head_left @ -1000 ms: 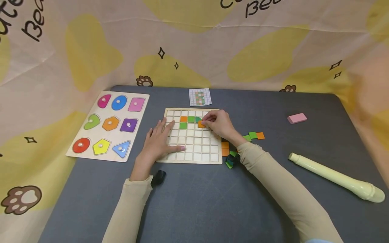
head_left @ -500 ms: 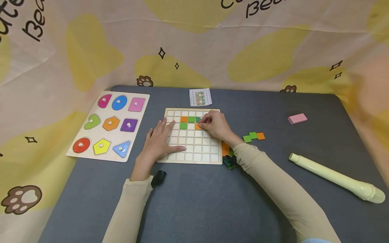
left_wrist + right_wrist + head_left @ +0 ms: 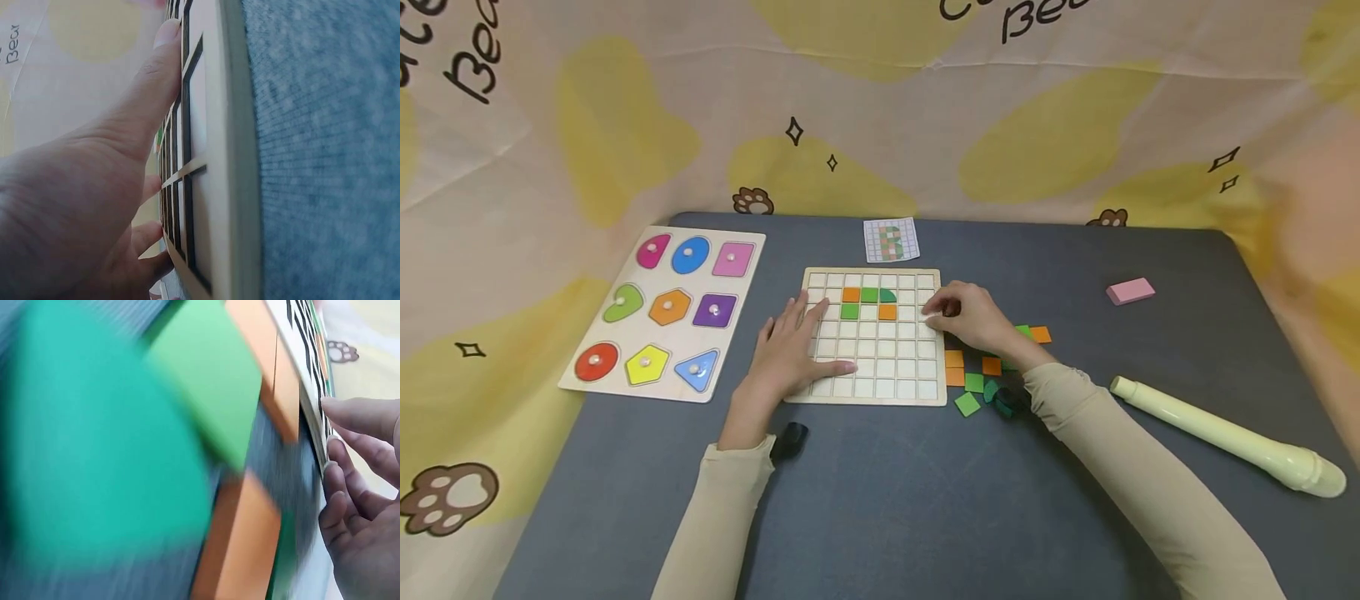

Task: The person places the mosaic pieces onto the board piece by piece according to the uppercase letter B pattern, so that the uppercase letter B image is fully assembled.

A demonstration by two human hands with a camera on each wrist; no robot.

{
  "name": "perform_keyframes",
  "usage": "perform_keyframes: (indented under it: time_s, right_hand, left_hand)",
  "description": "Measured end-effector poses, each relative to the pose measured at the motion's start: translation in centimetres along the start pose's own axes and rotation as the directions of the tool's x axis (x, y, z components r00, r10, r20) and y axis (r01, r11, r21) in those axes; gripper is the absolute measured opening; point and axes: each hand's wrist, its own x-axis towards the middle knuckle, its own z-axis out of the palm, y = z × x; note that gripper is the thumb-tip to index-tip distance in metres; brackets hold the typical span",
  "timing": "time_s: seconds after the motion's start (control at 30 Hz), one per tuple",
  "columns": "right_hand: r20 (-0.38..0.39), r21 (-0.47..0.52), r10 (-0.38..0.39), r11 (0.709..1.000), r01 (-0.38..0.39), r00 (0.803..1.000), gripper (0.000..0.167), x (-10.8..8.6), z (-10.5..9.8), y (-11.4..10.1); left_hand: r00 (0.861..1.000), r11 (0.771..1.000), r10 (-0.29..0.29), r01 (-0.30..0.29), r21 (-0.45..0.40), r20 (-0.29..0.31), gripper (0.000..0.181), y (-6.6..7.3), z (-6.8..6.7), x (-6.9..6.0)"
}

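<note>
A light wooden grid board point(image 3: 876, 400) lies on the dark table. In its upper rows sit an orange tile point(image 3: 851, 295), a green tile point(image 3: 869, 295), a rounded teal tile point(image 3: 887, 296), another green tile point(image 3: 849, 312) and another orange tile point(image 3: 887, 312). My left hand point(image 3: 782, 354) rests with spread fingers on the board's left side; the left wrist view shows its thumb point(image 3: 156, 69) along the grid. My right hand point(image 3: 973, 317) is over the board's right edge, fingers bent, with no tile seen between them. In the right wrist view the fingertips point(image 3: 331, 444) are beside that edge.
Loose orange, green and teal tiles, among them a green one point(image 3: 967, 405), lie right of the board. A patterned card point(image 3: 891, 241) lies behind it. At the left is a shape puzzle point(image 3: 658, 333); at the right are a pink block point(image 3: 1131, 292) and a pale yellow tube point(image 3: 1225, 433).
My right hand has let go of the orange tile, which now sits in the grid's second tile row, and has moved right to the board's edge. My left hand has stayed in place.
</note>
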Motion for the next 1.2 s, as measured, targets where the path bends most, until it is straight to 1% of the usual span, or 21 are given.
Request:
perform_keyframes:
  time_s: [0.1,0.27,0.37,0.57,0.7,0.77,0.93,1.07,1.2]
  right_hand:
    - [0.013,-0.014,0.017,1.000,-0.017,1.000,0.014,-0.9,-1.0,0.8]
    - [0.071,-0.069,0.034,0.997,-0.029,0.997,0.014,-2.2,-2.0,1.5]
    - [0.096,-0.093,0.016,0.996,-0.007,0.995,0.016,-3.0,-1.9,1.8]
    - [0.140,-0.075,-0.026,0.997,0.037,0.990,0.023,-4.4,-1.6,2.1]
    - [0.153,-0.069,-0.049,0.996,0.060,0.987,0.024,-4.8,-1.5,2.1]
    - [0.156,-0.073,-0.045,0.996,0.057,0.987,0.022,-4.8,-1.5,2.0]
    - [0.143,-0.074,-0.032,0.996,0.043,0.989,0.018,-4.6,-1.7,1.6]
    - [0.085,-0.028,-0.035,0.999,0.037,0.996,0.013,-4.1,-1.8,1.2]
    - [0.034,0.030,-0.029,0.999,0.028,0.999,0.011,-3.4,-1.3,0.5]
  left_hand:
    - [1.000,1.000,0.001,-0.001,-0.001,0.000,0.121,0.0,-0.1,-0.1]
    - [1.000,1.000,0.002,-0.002,0.001,0.003,0.121,-0.1,-0.1,-0.1]
    - [1.000,1.000,0.002,-0.002,0.003,0.002,0.121,-0.1,-0.1,-0.1]
    - [1.000,1.000,0.005,-0.005,0.011,0.001,0.121,-0.1,-0.1,-0.1]
    - [1.000,1.000,0.007,-0.007,0.011,-0.001,0.121,0.0,-0.1,-0.1]
    - [1.000,1.000,0.006,-0.006,0.006,-0.001,0.120,0.0,-0.1,-0.1]
    - [1.000,1.000,0.006,-0.006,0.001,0.001,0.121,0.0,0.0,-0.2]
    - [1.000,1.000,0.007,-0.007,0.010,-0.002,0.121,0.0,0.0,-0.1]
    - [1.000,1.000,0.007,-0.007,0.005,0.000,0.120,0.0,0.0,-0.1]
